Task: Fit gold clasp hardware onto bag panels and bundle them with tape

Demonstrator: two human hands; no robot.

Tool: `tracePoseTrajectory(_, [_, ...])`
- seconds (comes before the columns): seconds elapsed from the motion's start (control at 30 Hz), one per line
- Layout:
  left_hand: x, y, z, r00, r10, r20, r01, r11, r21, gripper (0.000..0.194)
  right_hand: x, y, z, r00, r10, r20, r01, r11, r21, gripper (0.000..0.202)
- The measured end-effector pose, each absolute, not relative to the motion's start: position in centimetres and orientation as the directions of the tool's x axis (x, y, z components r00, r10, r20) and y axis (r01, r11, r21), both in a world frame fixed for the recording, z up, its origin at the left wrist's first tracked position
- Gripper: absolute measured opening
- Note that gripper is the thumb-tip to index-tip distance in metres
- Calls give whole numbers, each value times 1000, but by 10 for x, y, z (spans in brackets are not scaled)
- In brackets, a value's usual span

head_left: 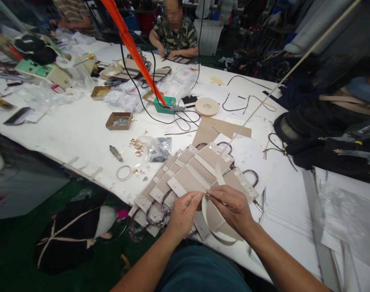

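A long cream tape point(219, 168) comes down from the upper right to my fingers, and its loose end curls in a loop below them. My left hand point(184, 211) pinches the tape between thumb and fingertips. Close beside it, my right hand point(232, 205) is also closed on the tape, the fingertips of both hands nearly touching. Beneath my hands lie several overlapping beige panels point(185, 178), with dark, shiny looped handles point(166, 201) at their ends. My hands cover part of the panels.
A cardboard box point(119, 121) of small parts, gold-coloured metal pieces point(137, 147), a tape roll point(207, 107) and a green box point(165, 104) stand beyond the panels. White sheets point(282, 227) lie right. Across the table a person point(175, 38) works. A black bundle point(66, 235) rests on the floor.
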State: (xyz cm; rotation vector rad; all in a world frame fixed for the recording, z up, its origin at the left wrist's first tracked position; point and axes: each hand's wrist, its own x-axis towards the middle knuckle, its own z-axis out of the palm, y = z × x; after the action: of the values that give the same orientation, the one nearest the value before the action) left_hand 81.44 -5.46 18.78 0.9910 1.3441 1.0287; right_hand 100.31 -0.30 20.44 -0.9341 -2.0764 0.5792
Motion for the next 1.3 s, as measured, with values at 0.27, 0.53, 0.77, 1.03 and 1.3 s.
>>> tracePoseTrajectory(0.27, [800, -48, 149, -195, 937, -291, 145, 321, 936, 42, 1007, 1, 208, -439, 808, 394, 412, 570, -711, 18])
tracePoseTrajectory(0.53, [806, -36, 198, 329, 849, 413, 636, -522, 567, 69, 1008, 4, 205, -480, 824, 299, 353, 494, -795, 12])
tracePoseTrajectory(0.77, [817, -18, 180, 305, 866, 395, 633, -495, 595, 17, 1016, 10, 204, -459, 840, 288, 359, 472, -805, 10])
tracePoseTrajectory(1.03, [823, -4, 172, 289, 892, 348, 650, -450, 613, 10, 1024, 26, 197, -460, 840, 288, 582, 530, -617, 8])
tracePoseTrajectory(1.3, [828, 22, 178, 446, 839, 313, 722, -543, 429, 22, 1037, 43, 188, -478, 860, 177, 640, 479, -601, 14])
